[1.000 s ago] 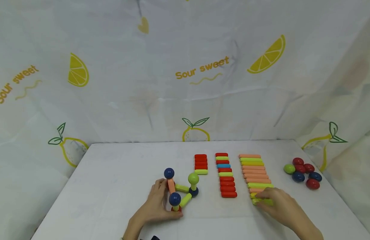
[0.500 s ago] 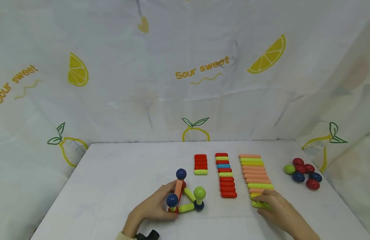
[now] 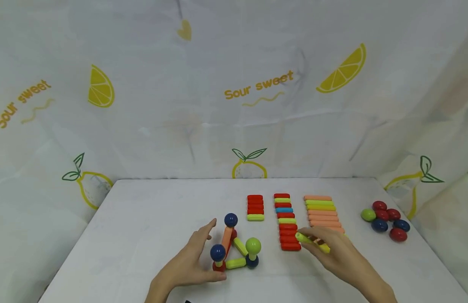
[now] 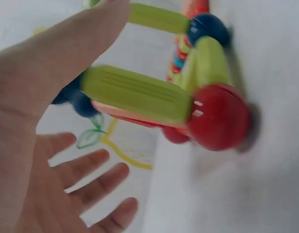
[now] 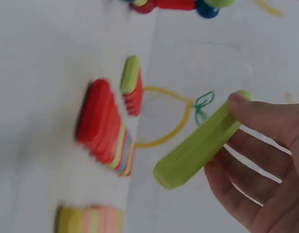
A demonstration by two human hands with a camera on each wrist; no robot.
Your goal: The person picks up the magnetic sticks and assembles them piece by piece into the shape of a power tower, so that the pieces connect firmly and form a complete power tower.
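Part-way along, by the look of it: base joined, upper part begun, plenty of pieces left over. At left on the bench [image 3: 143,219], the left hand [image 3: 182,265], spread wide, holding nothing, set around the near-left side of the frame [image 3: 240,246]. Thumb just beside the near red ball [image 3: 219,267]; cannot tell touching from a narrow gap. Done in the frame: three balls at the foot, linked by sticks into a triangle, with two blue balls [image 3: 231,220] and a green ball [image 3: 253,245] raised above. No stick to be seen between the green ball and either raised blue one, so probably unfinished up top.

Right of the frame, lying loose: short sticks [image 3: 255,207], then a mixed row [image 3: 288,227] of red, lime and one blue. Next, the right hand [image 3: 340,250], drawn narrow, pinching a lime stick [image 5: 202,141] between thumb and fingers; tilted, lifted off the bench, well apart from the frame and not yet joined. Behind and partly hidden by the right hand, long sticks [image 3: 323,213], unused. At far right, seven loose balls [image 3: 382,215], also unused.
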